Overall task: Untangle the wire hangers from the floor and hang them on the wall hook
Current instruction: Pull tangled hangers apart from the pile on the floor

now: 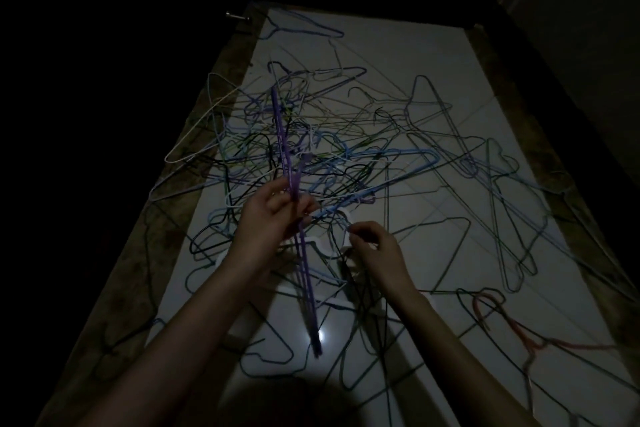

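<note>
Right hand point(375, 246): your grip pinches a thin wire at the near edge of the tangle, to work it free.
Left hand point(277, 211): fingers clamped round purple hangers point(301, 246), lifted clear.
Pile of wire hangers point(346, 149): knotted on the floor point(398, 55) beyond.
Wall hook: unseen.

I assess this as a domestic interior, most likely a hallway or narrow passage in a home. I see a glossy pale tiled floor point(433, 55) with thin joint lines, bordered on both sides by a darker mottled stone strip point(166, 229). A dark door with a metal handle point(238, 17) stands at the far left end. Household wire hangers point(346, 149) lie tangled across the tiles. Lighting is very dim.
</note>
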Tool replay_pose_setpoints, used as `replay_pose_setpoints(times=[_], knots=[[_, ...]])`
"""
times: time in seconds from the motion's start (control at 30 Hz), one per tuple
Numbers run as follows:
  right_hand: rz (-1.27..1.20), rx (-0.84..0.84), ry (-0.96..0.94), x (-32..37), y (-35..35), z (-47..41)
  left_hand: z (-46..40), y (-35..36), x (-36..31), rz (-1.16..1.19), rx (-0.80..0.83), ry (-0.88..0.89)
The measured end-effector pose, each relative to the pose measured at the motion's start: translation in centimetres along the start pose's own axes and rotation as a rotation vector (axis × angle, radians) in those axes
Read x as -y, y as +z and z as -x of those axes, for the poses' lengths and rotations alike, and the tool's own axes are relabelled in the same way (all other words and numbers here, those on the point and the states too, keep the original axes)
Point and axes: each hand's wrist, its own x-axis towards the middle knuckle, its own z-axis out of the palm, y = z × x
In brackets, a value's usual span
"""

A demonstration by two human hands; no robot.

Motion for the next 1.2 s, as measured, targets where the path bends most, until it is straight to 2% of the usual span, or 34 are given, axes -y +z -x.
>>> replay_pose_setpoints(times=[0.27,0.5,0.67,0.8,1.03,1.2], knots=[[0.049,0.081,0.172,-3.8,1.8,-1.2,0.1,-1.8,0.7,-0.017,-0.007,0.052],[0.336,0.112,0.123,-3.7,2.6,-1.7,0.1,-2.9,1.1,-0.037,-0.035,0.072],[0.128,0.031,0.167,-2.7,2.0,-1.3,-0.3,-3.8,0.8,-0.011,-0.063,0.069],[0.116,0.066,0.096,-1.9,1.4,-0.9,-0.3,-3.8,0.5,-0.013,-0.074,0.103],[0.099,0.004,0.05,-0.4,0.0,-0.1,-0.3,-3.9,0.4,0.006,-0.094,0.12],[-0.057,-0.049,-0.001,1.6,-1.0,1.0,-0.2,-3.7,0.6,0.021,-0.093,0.102]])
